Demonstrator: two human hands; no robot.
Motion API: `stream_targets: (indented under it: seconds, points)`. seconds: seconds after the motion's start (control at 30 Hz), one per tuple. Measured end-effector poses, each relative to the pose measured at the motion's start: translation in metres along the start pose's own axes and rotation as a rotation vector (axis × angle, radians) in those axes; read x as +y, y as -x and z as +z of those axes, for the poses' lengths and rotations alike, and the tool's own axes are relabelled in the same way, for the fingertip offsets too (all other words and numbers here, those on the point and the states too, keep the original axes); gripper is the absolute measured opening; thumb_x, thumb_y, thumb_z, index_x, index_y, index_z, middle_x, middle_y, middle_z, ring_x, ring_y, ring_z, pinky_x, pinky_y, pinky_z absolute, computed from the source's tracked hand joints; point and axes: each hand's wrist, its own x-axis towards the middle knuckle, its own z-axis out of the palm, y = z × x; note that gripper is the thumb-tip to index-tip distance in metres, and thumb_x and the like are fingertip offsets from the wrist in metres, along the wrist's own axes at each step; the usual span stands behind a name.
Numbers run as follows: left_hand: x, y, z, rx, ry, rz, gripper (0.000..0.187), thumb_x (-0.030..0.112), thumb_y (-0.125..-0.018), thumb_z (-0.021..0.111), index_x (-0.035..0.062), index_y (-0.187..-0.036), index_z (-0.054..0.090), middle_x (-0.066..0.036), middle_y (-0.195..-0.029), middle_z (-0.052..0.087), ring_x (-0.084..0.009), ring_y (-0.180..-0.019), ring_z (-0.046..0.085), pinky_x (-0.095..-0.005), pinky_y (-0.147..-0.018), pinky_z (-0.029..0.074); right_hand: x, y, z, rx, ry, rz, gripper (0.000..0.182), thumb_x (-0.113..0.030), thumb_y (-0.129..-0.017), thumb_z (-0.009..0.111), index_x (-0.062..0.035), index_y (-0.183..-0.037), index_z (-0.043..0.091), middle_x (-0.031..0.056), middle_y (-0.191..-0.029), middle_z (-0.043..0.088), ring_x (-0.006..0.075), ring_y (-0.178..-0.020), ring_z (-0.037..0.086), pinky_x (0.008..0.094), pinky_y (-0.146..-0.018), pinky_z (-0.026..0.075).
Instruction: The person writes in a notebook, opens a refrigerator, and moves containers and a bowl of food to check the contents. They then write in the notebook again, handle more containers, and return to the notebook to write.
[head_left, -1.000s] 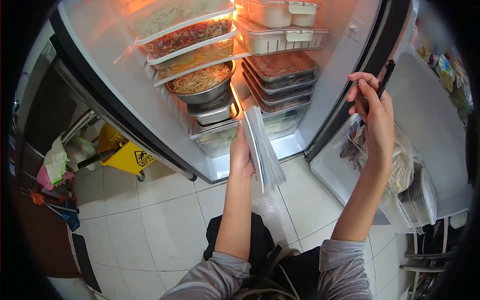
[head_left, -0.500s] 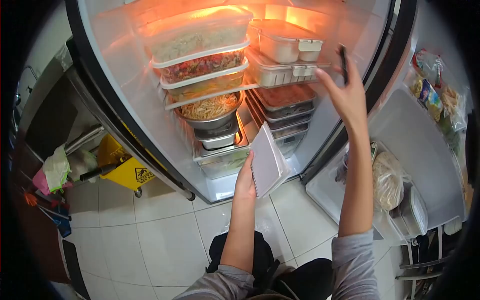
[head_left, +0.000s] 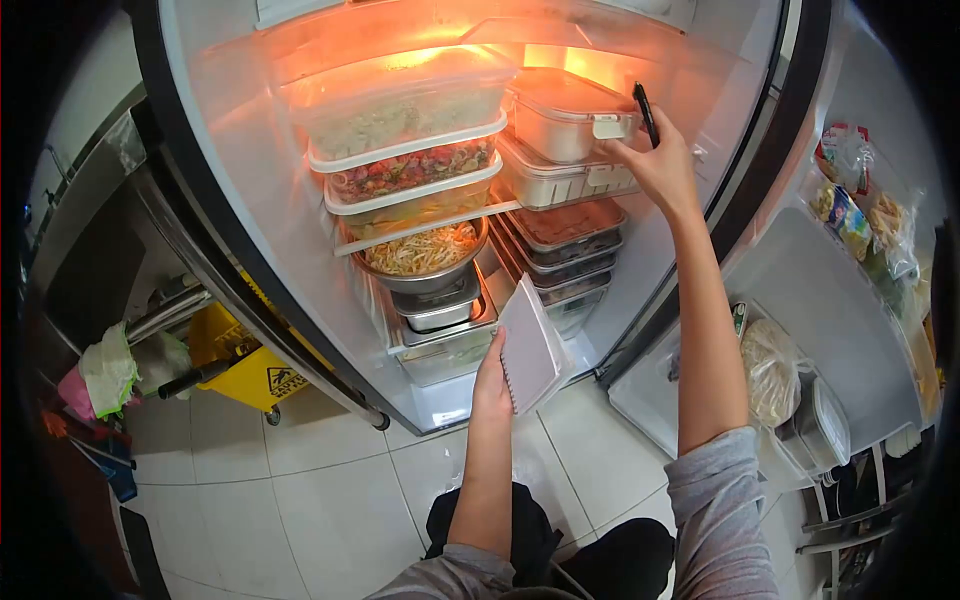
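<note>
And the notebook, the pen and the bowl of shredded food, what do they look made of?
Notebook: matte paper, from its thin layered leaves; the coiled spine could be wire or plastic. Pen: probably plastic, its surface dark and smooth, though coated metal is possible. Bowl: likely stainless steel, from its grey sheen.

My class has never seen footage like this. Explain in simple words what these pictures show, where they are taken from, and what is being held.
There is no machine here: a person works bare-handed, filmed by one head-worn camera looking forward and down. The left hand holds a spiral notebook. The right hand holds a black pen while its fingers are at the front of a latched container inside an open refrigerator. To the left of that container stand stacked plastic tubs, with a metal bowl of pale and orange shreds below. A yellow mop bucket is on the tiled floor at left.
</note>
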Motion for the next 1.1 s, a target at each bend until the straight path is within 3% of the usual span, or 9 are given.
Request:
stream_targets:
  seconds: [0.13, 0.33, 0.5, 0.67, 0.73, 0.77, 0.8, 0.9, 1.1]
  points:
    - [0.004, 0.004, 0.005, 0.025, -0.006, 0.004, 0.048, 0.036, -0.087, 0.059, 0.0016, -0.119, 0.051, -0.010, -0.114, 0.059, -0.0224, -0.104, 0.055, -0.0330, -0.092, 0.041, -0.003, 0.020, -0.013, 0.082, -0.163, -0.056, 0.050, -0.027, -0.064, 0.077, -0.0043, -0.106, 0.061, 0.0107, -0.089, 0.065, 0.0196, -0.082, 0.062, 0.0304, -0.075, 0.046]
    - [0.005, 0.004, 0.002, -0.005, 0.030, 0.009, 0.047, 0.035, -0.088, 0.058, 0.0006, -0.119, 0.052, -0.010, -0.113, 0.059, -0.0219, -0.104, 0.055, -0.0322, -0.090, 0.042, -0.034, 0.067, -0.038, 0.120, -0.158, 0.219, 0.057, -0.017, -0.064, 0.077, -0.0034, -0.115, 0.056, 0.0100, -0.103, 0.064, 0.0169, -0.097, 0.059, 0.0288, -0.084, 0.044]
    - [0.004, 0.005, 0.002, -0.016, 0.029, 0.007, 0.048, 0.036, -0.087, 0.059, 0.0007, -0.118, 0.052, -0.010, -0.112, 0.059, -0.0218, -0.103, 0.055, -0.0326, -0.090, 0.043, -0.031, 0.088, -0.030, 0.176, 0.013, 0.012, 0.068, -0.022, -0.058, 0.083, -0.0058, -0.114, 0.049, 0.0154, -0.111, 0.056, 0.0320, -0.105, 0.054, 0.0370, -0.089, 0.043]
    - [0.004, 0.014, 0.010, 0.000, 0.000, 0.021, 0.048, 0.036, -0.087, 0.059, 0.0006, -0.118, 0.052, -0.010, -0.112, 0.059, -0.0220, -0.103, 0.055, -0.0329, -0.090, 0.043, -0.020, 0.111, -0.017, 0.293, 0.034, -0.054, 0.071, -0.016, -0.056, 0.085, -0.0087, -0.116, 0.049, 0.0130, -0.112, 0.054, 0.0290, -0.104, 0.054, 0.0356, -0.081, 0.048]
    - [0.005, 0.016, 0.012, 0.018, -0.024, 0.022, 0.047, 0.035, -0.087, 0.058, 0.0005, -0.118, 0.052, -0.010, -0.113, 0.059, -0.0220, -0.103, 0.055, -0.0330, -0.089, 0.043, -0.009, 0.121, -0.008, 0.348, -0.143, -0.063, 0.071, -0.015, -0.056, 0.086, -0.0098, -0.116, 0.049, 0.0126, -0.120, 0.049, 0.0245, -0.101, 0.056, 0.0290, -0.065, 0.051]
    - [0.005, 0.016, 0.012, 0.009, -0.019, 0.023, 0.046, 0.035, -0.087, 0.058, 0.0005, -0.118, 0.052, -0.010, -0.113, 0.059, -0.0220, -0.103, 0.056, -0.0330, -0.089, 0.043, -0.001, 0.124, -0.006, 0.386, -0.090, -0.118, 0.070, -0.013, -0.056, 0.086, -0.0107, -0.115, 0.048, 0.0140, -0.127, 0.044, 0.0136, -0.076, 0.059, 0.0203, -0.048, 0.045]
    - [0.005, 0.016, 0.011, 0.000, -0.015, 0.024, 0.046, 0.034, -0.088, 0.058, 0.0006, -0.118, 0.052, -0.010, -0.113, 0.059, -0.0220, -0.103, 0.056, -0.0330, -0.089, 0.043, 0.003, 0.129, -0.006, 0.392, -0.090, -0.114, 0.070, -0.013, -0.056, 0.086, -0.0107, -0.115, 0.048, 0.0140, -0.127, 0.044, 0.0136, -0.076, 0.059, 0.0203, -0.048, 0.045]
    - [0.004, 0.013, 0.007, -0.001, -0.023, 0.036, 0.044, 0.033, -0.088, 0.058, 0.0008, -0.118, 0.052, -0.010, -0.113, 0.059, -0.0220, -0.102, 0.056, -0.0331, -0.089, 0.043, 0.018, 0.141, 0.000, 0.390, -0.146, -0.053, 0.071, -0.010, -0.054, 0.086, -0.0110, -0.112, 0.047, 0.0194, -0.133, 0.040, 0.0027, -0.041, 0.034, 0.0181, -0.041, 0.032]
    - [0.005, 0.018, 0.014, 0.041, -0.059, 0.073, 0.046, 0.034, -0.087, 0.059, 0.0006, -0.118, 0.051, -0.010, -0.112, 0.059, -0.0221, -0.102, 0.056, -0.0329, -0.089, 0.043, 0.040, 0.154, 0.012, 0.403, -0.195, -0.088, 0.069, -0.006, -0.053, 0.084, -0.0107, -0.111, 0.046, 0.0218, -0.132, 0.041, 0.0044, -0.043, 0.040, 0.0182, -0.041, 0.034]
